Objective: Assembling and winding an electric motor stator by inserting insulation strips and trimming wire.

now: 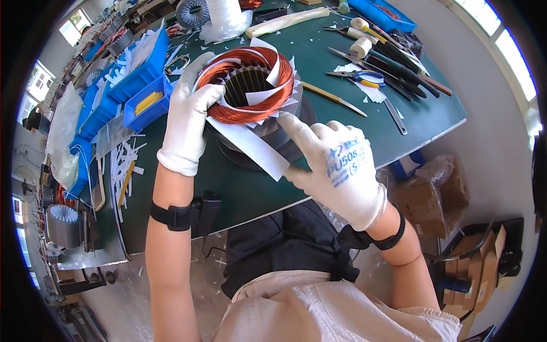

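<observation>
A motor stator point(276, 137) with a thick ring of copper winding point(219, 71) stands before me, its bore facing up. White insulating paper pieces stick out between the wires and around the rim. My left hand point(188, 114), in a white knit glove, grips the winding's left side, with the thumb over the inner edge and the fingers along the outside. A long white paper strip point(250, 145) slants down from the ring's front. At the right, my gloved right hand point(336, 165) has thumb and index finger spread. The index tip touches the stator's rim; the thumb lies at the strip's end.
The stator is on a green tabletop point(171, 214). To the right lie blue-yellow pliers point(362, 77), scissors, a mallet and a yellow-handled knife point(333, 98). Blue bins point(149, 105) and loose paper strips point(121, 165) are at left. A white spool point(224, 23) stands behind.
</observation>
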A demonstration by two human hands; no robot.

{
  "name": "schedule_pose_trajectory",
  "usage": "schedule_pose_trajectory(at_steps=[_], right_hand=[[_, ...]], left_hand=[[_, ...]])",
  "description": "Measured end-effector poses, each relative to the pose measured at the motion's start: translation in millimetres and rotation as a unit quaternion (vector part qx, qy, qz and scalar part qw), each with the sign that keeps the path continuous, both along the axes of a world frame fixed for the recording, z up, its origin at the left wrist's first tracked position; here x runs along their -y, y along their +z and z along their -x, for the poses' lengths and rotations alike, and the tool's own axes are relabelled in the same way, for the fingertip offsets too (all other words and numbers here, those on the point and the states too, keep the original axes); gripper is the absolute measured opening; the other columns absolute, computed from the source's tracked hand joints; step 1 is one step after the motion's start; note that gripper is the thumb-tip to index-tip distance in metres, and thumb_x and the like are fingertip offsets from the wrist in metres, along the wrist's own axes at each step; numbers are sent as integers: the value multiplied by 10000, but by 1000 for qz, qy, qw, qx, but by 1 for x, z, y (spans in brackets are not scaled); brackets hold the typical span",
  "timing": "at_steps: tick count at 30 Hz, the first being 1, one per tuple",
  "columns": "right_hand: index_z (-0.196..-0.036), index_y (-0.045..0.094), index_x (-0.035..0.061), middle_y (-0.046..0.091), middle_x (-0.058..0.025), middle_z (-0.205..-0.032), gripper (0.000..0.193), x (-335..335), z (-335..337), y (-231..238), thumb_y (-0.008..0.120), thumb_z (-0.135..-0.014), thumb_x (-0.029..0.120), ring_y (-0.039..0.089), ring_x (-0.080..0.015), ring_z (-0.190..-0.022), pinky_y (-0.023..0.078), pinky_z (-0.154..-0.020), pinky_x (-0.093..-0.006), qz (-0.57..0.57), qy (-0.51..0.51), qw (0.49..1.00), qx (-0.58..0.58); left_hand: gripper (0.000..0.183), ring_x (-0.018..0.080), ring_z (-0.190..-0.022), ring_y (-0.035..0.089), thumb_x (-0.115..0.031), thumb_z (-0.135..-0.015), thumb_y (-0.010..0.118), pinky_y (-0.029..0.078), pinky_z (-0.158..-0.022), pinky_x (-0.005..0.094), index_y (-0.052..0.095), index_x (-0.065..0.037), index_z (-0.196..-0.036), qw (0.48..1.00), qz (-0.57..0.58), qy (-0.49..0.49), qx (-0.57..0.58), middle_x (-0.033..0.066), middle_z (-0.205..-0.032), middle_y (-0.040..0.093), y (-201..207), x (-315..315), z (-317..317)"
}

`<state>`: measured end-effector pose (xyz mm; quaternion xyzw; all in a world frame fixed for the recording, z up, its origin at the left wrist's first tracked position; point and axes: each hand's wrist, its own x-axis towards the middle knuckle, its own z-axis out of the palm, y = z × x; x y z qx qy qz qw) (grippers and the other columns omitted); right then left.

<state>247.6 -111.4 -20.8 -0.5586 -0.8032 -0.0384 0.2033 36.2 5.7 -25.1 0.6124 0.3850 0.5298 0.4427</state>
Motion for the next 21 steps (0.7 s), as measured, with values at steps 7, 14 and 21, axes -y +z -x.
schedule_pose_trajectory(at_steps=[7, 14, 21], right_hand=[[-1312, 545, 96, 692, -128, -789, 598, -10, -2, 7, 742, -811, 356, 687, -308, -765, 508, -670, -415, 46, 5, 998, -31], [-1072, 703, 37, 671, -114, -712, 267, -24, -30, 64, 725, -859, 196, 677, -162, -668, 510, -619, -314, 162, 118, 915, -349], [-1142, 670, 3, 685, -153, -959, 420, -173, -11, 50, 539, -993, 373, 638, -183, -838, 494, -761, -308, 105, 184, 925, -316]], left_hand=[[591, 193, -1146, 598, -74, -786, 604, 467, -1015, 311, 520, 18, -1363, 995, 25, -75, 52, 127, -1281, 605, -5, -28, 8], [579, 169, -1058, 628, -431, -954, 629, 516, -895, 311, 549, 10, -1321, 990, 51, 67, -111, 100, -1172, 651, 43, -27, 30], [286, 65, -723, 564, -237, -938, 660, 472, -632, 230, 696, 24, -1049, 959, 67, -6, -277, 13, -858, 669, 58, -16, 47]])
